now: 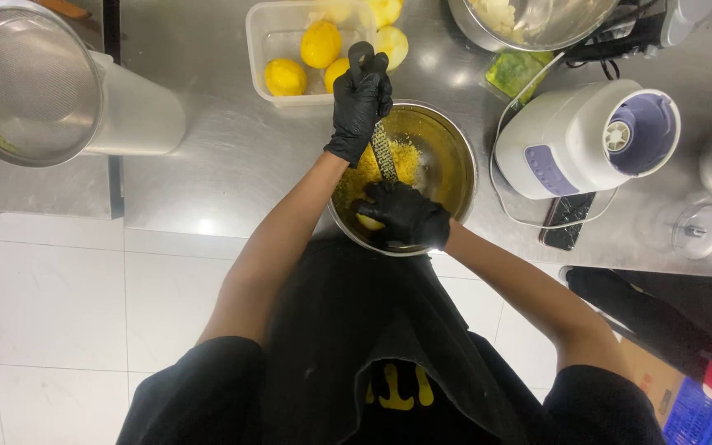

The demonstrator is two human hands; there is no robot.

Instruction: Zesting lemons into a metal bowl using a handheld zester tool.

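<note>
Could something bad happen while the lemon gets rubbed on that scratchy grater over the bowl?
Maybe. The right hand presses a lemon against the grater, so gloved fingertips could scrape on it as the lemon slips. The metal bowl sits at the counter edge, so a hard push might tip it off. The left hand holds the grater steeply, and it could skid in the zest.
</note>
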